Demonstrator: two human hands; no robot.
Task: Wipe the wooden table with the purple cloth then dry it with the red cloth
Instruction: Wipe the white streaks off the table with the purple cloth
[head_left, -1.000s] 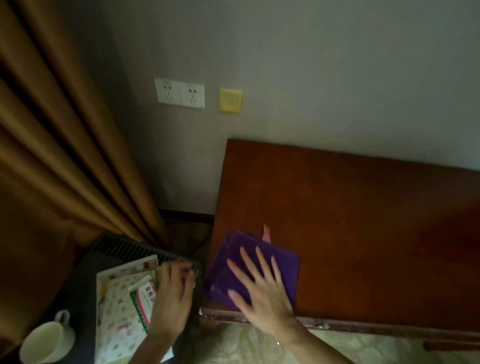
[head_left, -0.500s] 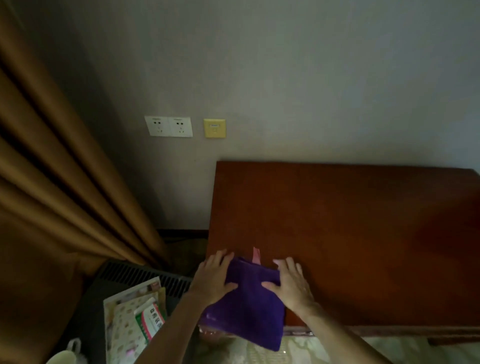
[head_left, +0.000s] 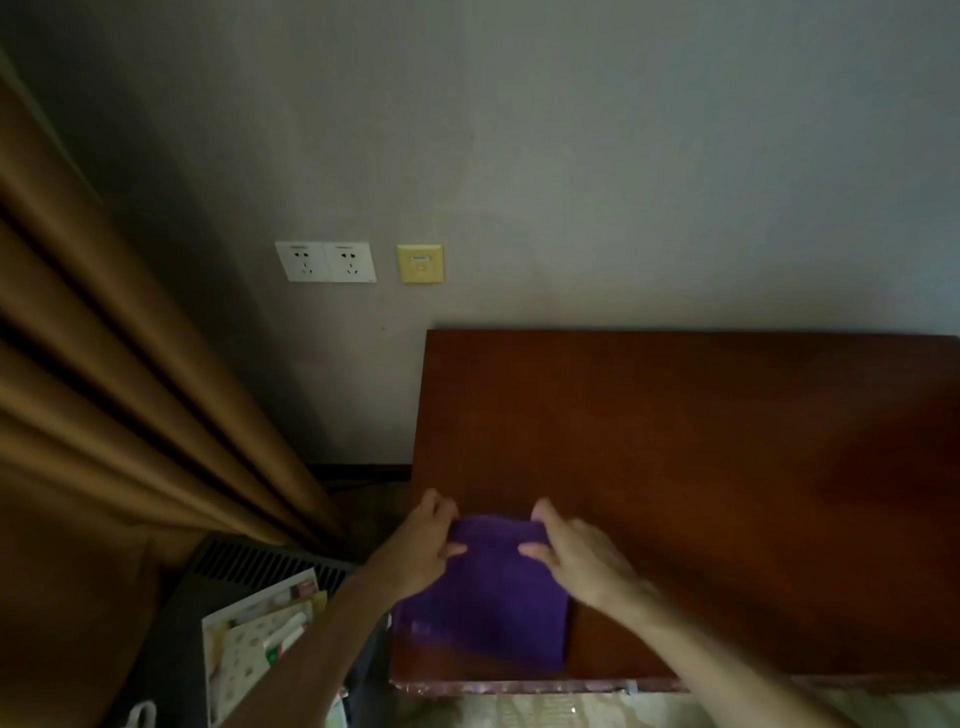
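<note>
Both forearms reach forward over the near edge of the wooden table (head_left: 727, 441), where the purple cloth (head_left: 488, 597) lies flat at the near left corner. The left hand (head_left: 421, 545) and right hand (head_left: 576, 556) pinch the cloth's far corners, thumbs on top and fingers curled over the far edge. Left of the table a dark bin (head_left: 171, 644) holds papers and packets (head_left: 260, 639), beyond it a brown curtain (head_left: 130, 389) and wall sockets (head_left: 326, 261).
</note>
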